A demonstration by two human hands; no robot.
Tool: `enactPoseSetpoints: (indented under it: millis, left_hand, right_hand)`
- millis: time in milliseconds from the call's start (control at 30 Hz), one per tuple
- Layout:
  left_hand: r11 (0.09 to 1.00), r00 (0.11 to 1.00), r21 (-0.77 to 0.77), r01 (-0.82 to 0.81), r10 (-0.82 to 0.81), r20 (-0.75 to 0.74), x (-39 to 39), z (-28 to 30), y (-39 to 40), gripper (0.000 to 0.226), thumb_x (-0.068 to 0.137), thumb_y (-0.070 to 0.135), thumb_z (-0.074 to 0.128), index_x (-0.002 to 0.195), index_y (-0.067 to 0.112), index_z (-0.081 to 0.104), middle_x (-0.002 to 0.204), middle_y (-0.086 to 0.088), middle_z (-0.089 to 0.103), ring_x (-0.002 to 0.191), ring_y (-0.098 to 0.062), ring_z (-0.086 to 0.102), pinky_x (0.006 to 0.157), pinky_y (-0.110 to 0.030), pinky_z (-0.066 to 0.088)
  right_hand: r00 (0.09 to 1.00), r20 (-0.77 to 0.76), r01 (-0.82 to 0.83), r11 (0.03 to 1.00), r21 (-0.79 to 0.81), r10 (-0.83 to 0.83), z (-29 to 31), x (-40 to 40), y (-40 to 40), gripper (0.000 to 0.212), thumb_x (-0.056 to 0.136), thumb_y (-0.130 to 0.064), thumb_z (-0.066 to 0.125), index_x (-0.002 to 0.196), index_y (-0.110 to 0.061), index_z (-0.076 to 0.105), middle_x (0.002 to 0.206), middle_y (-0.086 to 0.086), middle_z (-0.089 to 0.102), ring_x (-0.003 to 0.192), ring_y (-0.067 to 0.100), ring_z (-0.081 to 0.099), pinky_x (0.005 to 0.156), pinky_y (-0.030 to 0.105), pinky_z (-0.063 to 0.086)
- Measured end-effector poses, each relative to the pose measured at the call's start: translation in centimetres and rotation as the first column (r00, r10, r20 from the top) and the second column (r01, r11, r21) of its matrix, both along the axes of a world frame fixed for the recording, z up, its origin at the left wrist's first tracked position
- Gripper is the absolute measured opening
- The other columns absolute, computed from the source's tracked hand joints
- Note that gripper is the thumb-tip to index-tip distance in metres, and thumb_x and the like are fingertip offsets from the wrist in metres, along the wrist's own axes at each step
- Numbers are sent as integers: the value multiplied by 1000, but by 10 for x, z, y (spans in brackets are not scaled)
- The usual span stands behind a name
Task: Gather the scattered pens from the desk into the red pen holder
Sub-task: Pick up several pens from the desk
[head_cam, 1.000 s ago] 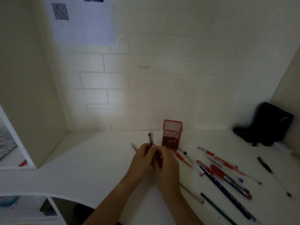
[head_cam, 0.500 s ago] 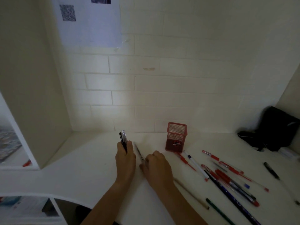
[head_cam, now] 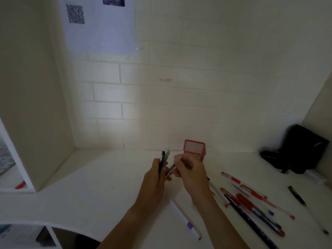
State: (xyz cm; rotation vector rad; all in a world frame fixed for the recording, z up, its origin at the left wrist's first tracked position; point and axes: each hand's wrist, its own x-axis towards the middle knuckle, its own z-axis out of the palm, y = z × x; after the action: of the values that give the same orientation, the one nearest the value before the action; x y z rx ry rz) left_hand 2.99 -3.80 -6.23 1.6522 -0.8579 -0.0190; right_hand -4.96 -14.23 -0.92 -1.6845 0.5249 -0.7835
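The red mesh pen holder (head_cam: 194, 149) stands upright near the back wall, just behind my right hand. My left hand (head_cam: 156, 174) grips a small bundle of pens (head_cam: 163, 158) that point upward. My right hand (head_cam: 190, 172) pinches a slim dark pen (head_cam: 170, 170), tilted with its lower end toward my left hand. Several red, blue and dark pens (head_cam: 251, 203) lie scattered on the white desk (head_cam: 100, 191) to the right. A white pen with a purple band (head_cam: 186, 221) lies between my forearms.
A black pouch (head_cam: 300, 150) sits in the back right corner with a small white box (head_cam: 316, 177) beside it. One black pen (head_cam: 296, 194) lies alone at the far right. A white shelf unit (head_cam: 32, 123) walls off the left, with a red pen (head_cam: 20, 185) on its shelf.
My right hand has lifted a pen off the desk and brought it up beside the bundle in my left hand. My left hand has moved right, back toward the holder.
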Motion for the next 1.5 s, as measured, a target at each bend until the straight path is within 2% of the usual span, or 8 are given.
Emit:
enactPoseSetpoints:
  millis: [467,633,767,833,933,1067,1333,1500]
  left_hand:
    - [955,954,90,282,-289,83,-10,38,-33,36,104,39,40,135,27,26,82,17,65,66,0,64,61,-17,48]
    - [992,978,-118,-43,66,196,9,44,-59,35,105,35,40,137,25,49,130,1,49,109,-1,54,93,-15,47]
    - [976,959,213,-38,-24,282,23,20,-78,51,92,36,70,139,23,54,156,-9,29,138,-21,42,111,-32,44]
    - [968,967,249,-34,-31,253,20,15,-83,48,91,31,72,134,20,55,158,-7,31,140,-22,44,106,-10,37]
    - [980,960,189,-67,11,281,23,13,-79,35,91,20,73,123,15,60,151,-4,44,130,-16,50,89,10,31]
    - [987,946,149,-66,14,325,28,14,-60,23,88,17,76,95,19,55,137,-2,55,114,-11,53,87,-3,41]
    - [997,954,27,-72,61,293,41,0,-32,16,90,18,73,102,17,61,135,11,50,119,14,46,95,-5,40]
    - [993,958,-99,-59,84,273,37,-3,-25,9,93,9,69,100,12,63,137,1,52,127,-8,54,98,-29,56]
  right_hand:
    - [992,6,-128,990,-54,129,26,-16,-37,12,94,-29,68,95,-17,69,90,9,74,85,27,74,75,43,64]
    - [954,198,258,954,-151,-226,53,-26,-76,13,96,-36,62,96,-23,64,88,-1,70,79,15,67,73,35,55]
    - [783,435,512,858,-42,-445,60,-33,-82,16,99,-30,60,107,-17,62,94,-5,68,80,2,63,74,17,53]
    - [757,469,541,839,-61,-455,54,-28,-79,15,99,-26,60,110,-15,61,97,-4,68,85,0,64,75,8,50]
    - [827,426,472,865,-171,-367,40,-18,-76,11,100,-23,60,108,-17,61,96,-3,68,86,7,66,75,13,52]
    - [936,269,313,886,-342,-227,29,-1,-73,9,99,-22,60,106,-16,62,93,-3,68,83,6,65,71,7,46]
    - [992,-68,58,858,-510,-108,24,36,-56,20,93,-25,69,84,-13,55,75,-4,56,63,10,51,56,12,38]
    - [989,-75,72,869,-489,-125,32,40,-50,23,91,-26,70,82,-10,56,69,-5,54,60,9,53,51,11,42]
